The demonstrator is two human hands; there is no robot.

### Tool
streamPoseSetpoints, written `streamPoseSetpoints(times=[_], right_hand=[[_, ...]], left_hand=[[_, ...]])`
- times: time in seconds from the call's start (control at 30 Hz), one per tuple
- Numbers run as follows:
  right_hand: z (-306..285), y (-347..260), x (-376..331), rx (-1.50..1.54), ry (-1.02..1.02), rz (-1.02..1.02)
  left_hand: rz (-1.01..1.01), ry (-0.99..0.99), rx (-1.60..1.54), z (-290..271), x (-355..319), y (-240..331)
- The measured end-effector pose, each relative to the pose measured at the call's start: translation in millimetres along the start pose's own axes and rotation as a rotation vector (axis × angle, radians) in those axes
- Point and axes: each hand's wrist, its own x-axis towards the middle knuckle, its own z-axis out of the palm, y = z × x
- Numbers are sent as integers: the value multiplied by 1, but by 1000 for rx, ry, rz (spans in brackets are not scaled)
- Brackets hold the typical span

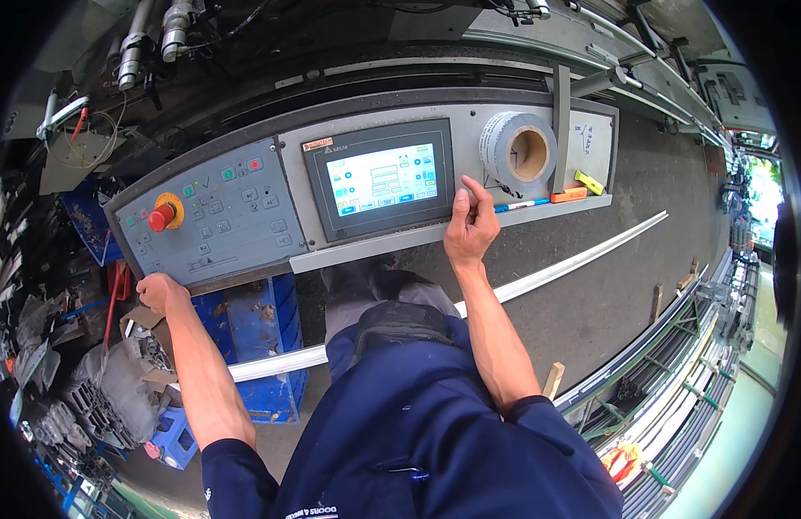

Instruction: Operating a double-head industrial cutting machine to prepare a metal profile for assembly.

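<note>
A long grey control panel [296, 252] stretches across in front of me. On its left part is a red emergency stop button [163, 216] with a yellow collar, among small keys. The lit touchscreen [387, 180] occupies the middle. At the panel's lower left corner my left hand [164, 294] is closed against the edge, its fingertips partly hidden. My right hand [472, 227] hovers by the touchscreen's lower right side, fingers half bent and apart, holding nothing. Right of it a roll of tape [501, 149] leans on the panel.
On the panel's ledge lie a blue marker [521, 206], an orange box cutter [568, 195] and a yellow highlighter [588, 182]. A long white profile [582, 258] runs behind my body. Blue crates [260, 316] and scrap offcuts [97, 402] stand left; racked profiles [677, 381] lie right.
</note>
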Motion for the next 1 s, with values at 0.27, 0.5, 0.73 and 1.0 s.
streamPoseSetpoints(times=[0.27, 0.5, 0.73, 1.0], right_hand=[[0, 1, 0, -3, 2, -3], [0, 0, 0, -7, -1, -13], [1, 0, -1, 3, -6, -1], [0, 2, -1, -3, -6, 1]], left_hand=[[-23, 31, 6, 0, -5, 5], [-17, 20, -8, -1, -9, 5], [-16, 21, 4, 1, -4, 3], [-37, 21, -26, -3, -15, 8]])
